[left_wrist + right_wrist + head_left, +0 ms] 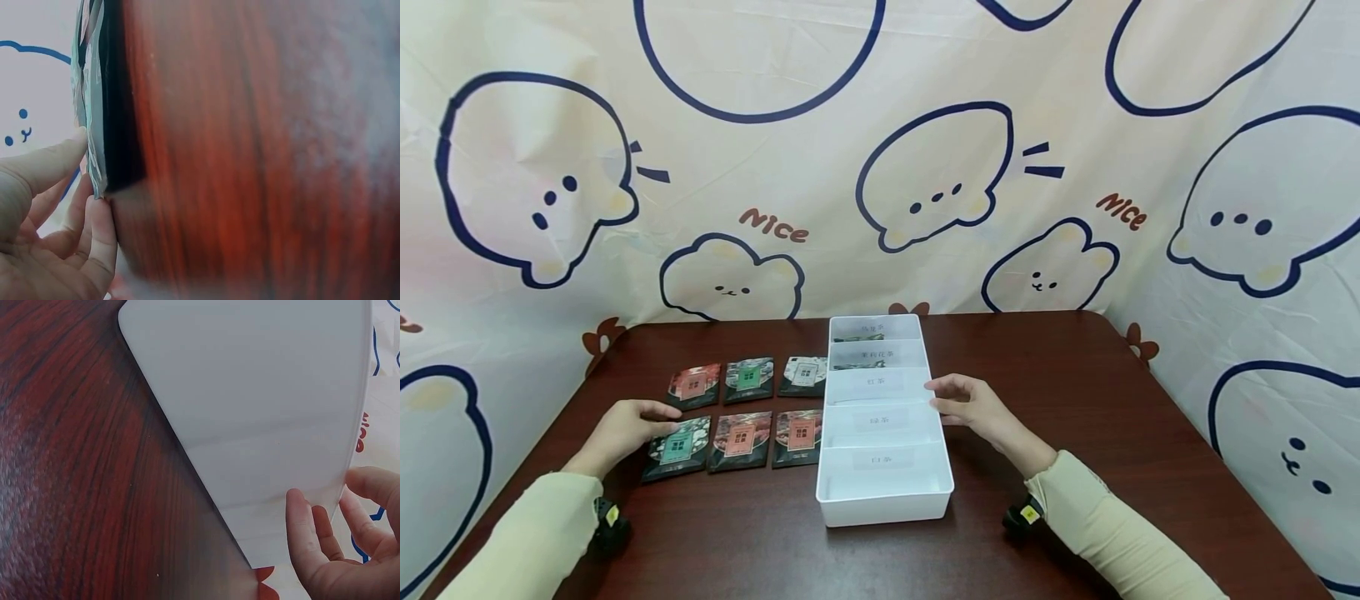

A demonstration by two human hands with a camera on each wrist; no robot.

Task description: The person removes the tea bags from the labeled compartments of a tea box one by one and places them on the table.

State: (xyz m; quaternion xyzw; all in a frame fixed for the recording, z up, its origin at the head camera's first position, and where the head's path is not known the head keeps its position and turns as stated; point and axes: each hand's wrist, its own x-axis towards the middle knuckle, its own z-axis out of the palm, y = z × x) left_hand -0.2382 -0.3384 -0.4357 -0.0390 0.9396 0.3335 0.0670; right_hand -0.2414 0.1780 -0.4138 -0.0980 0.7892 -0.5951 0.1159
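1 near-left, square green-and-black foil packet (679, 446) is pinched in my left hand (623, 433); my loose, half-spread right hand (977, 412) touches the long white plastic box (891, 507), probably steadying it.

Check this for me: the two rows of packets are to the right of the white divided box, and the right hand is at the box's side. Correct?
Not quite: the two rows of packets are to the left of the white divided box, as the head view shows. The right hand is at the box's side, as you said.
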